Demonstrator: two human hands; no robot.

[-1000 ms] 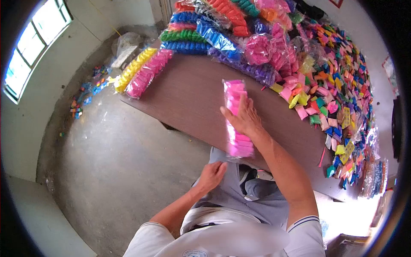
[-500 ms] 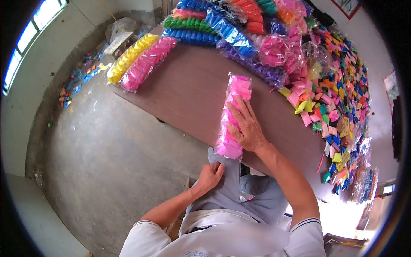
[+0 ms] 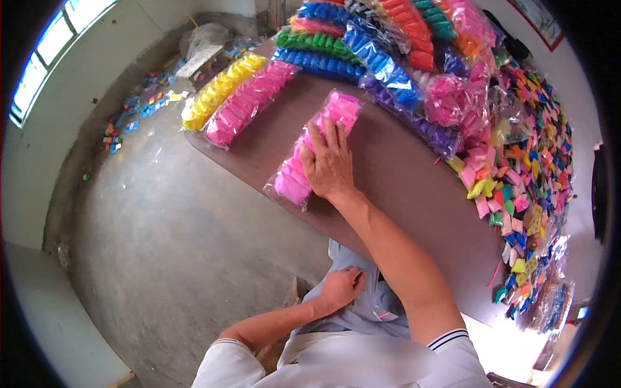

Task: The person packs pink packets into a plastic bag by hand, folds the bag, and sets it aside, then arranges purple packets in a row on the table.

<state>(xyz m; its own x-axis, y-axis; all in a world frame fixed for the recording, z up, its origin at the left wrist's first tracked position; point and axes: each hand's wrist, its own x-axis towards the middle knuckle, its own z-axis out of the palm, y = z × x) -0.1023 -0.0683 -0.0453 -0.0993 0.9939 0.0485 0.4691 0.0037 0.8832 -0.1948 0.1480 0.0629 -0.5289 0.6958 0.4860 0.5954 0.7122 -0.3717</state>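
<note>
A long clear bag packed with bright pink pouches [image 3: 292,183] lies slantwise on the brown table [image 3: 401,181], its lower end close to the table's edge. My right hand [image 3: 328,158] rests on top of this bag, palm down with the fingers spread. On my grey trouser leg lies my left hand [image 3: 343,288], its fingers curled in and no object visible in them. Left of the bag, a similar pink bag [image 3: 249,107] and a yellow bag [image 3: 223,90] sit side by side at the table's corner.
Blue bags [image 3: 320,63], a green bag [image 3: 317,43] and a purple bag [image 3: 414,116] are stacked along the far side. A large heap of loose colourful pouches [image 3: 517,187] covers the right side. Scattered small items [image 3: 132,116] lie on the floor by the wall.
My right hand has slid the pink bag left across the table, towards the yellow and pink bags, and it now slants more. My left hand stays on my leg.
</note>
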